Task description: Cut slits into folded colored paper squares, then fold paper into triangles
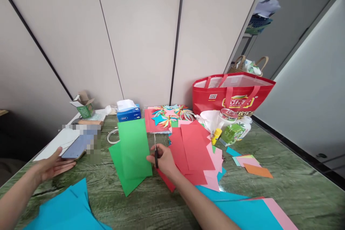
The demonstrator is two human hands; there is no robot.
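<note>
My right hand (165,160) grips a pair of scissors (156,157) by the black handle, with the thin blades pointing away from me. Its thumb side is at the right edge of the green paper sheets (134,151). Red sheets with zigzag-cut edges (195,147) lie just right of this hand, over pink pieces (215,160). At the left, my left hand (55,164) is open beside the near end of a phone (78,147), its fingers stretched out. Whether it bears any of the phone's weight, I cannot tell. Part of the phone is blurred out.
Blue sheets (64,208) lie front left, more blue paper (242,214) front right. Behind stand a tissue box (128,115), paper stars (169,115), a yellow glue stick (216,136), a green carton (230,133) and a red bag (231,91). Orange paper (258,170) lies right.
</note>
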